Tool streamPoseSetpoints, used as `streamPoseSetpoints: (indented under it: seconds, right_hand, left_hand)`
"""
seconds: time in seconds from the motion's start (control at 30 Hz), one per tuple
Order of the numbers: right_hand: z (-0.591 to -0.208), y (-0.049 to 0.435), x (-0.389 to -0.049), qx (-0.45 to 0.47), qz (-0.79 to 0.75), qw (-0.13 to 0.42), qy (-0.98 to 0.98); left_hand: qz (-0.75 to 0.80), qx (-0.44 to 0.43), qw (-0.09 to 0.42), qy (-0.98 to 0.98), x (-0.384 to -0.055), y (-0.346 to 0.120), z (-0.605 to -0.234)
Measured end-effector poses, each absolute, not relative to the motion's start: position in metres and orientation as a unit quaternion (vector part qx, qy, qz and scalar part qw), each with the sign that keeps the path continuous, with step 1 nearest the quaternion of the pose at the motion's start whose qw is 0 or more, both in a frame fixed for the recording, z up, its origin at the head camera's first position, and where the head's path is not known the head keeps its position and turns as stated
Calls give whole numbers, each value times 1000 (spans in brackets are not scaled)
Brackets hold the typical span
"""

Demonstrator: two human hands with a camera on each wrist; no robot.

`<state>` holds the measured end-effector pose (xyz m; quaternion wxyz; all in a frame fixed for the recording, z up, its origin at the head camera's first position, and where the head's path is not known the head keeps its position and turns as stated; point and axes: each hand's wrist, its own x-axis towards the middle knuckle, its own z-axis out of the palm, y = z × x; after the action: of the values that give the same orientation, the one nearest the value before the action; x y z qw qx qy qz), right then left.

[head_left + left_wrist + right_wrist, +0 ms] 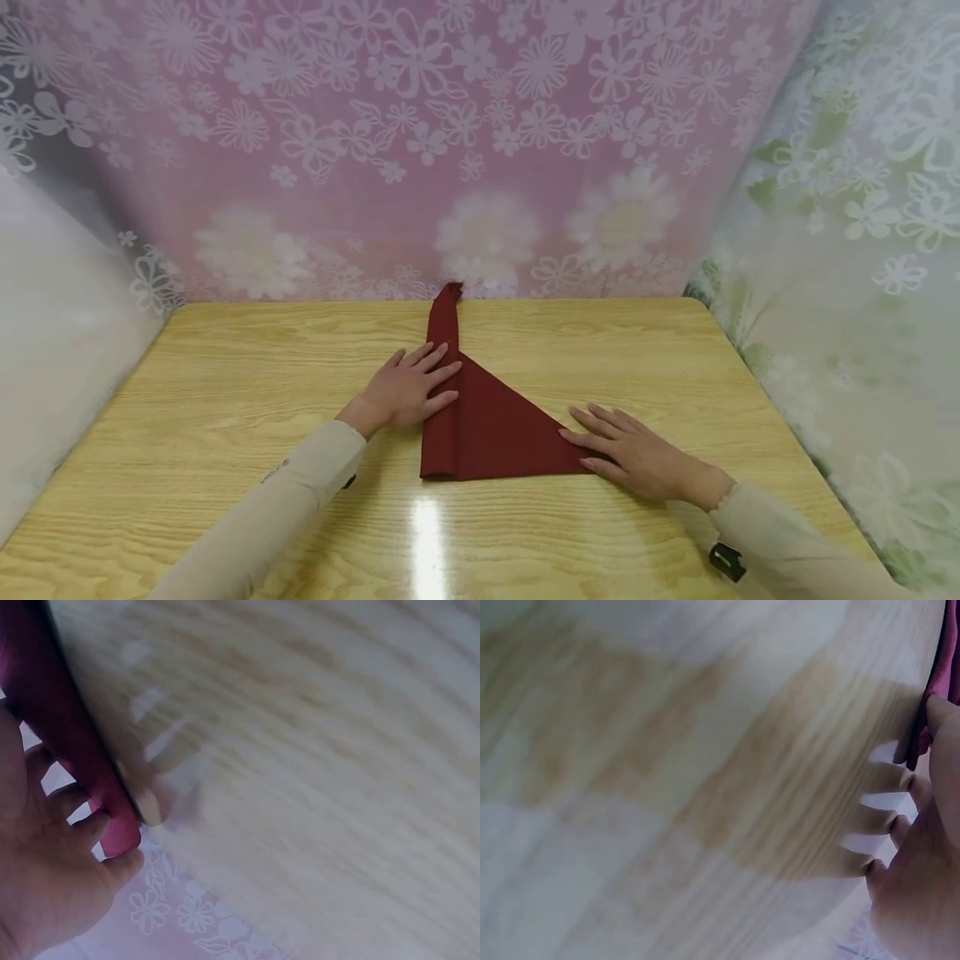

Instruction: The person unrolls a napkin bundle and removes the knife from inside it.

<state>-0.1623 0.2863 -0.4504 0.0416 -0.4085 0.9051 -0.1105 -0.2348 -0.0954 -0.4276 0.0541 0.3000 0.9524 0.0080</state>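
Observation:
A dark red cloth [506, 429] lies on the wooden table. Its left side is a thick folded strip that runs from the front edge to a narrow tip at the back, and its right side tapers to a flat point. My left hand [407, 387] rests on the folded strip with its fingers spread; the left wrist view shows the fingers along the red cloth [71, 712]. At the right point of the cloth, my right hand [637, 454] lies with extended fingers, thumb and index on the corner. In the right wrist view the other fingertips [877, 866] touch the table beside the cloth.
The light wooden table [262, 375] fills the area under both arms. A pink flowered curtain [360, 167] hangs along the back edge, with a pale flowered sheet [862, 275] at the right. A black strap buckle [727, 561] hangs below the right sleeve.

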Motion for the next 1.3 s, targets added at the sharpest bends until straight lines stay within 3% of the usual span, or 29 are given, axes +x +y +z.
streamPoseSetpoints:
  seconds: [0.2, 1.3]
  right_hand:
    - [-453, 287, -163, -407, -115, 40, 905]
    - [-454, 287, -163, -398, -129, 52, 907]
  left_hand:
    - [6, 309, 70, 949, -239, -89, -421]
    - [-53, 199, 26, 978, -245, -41, -421]
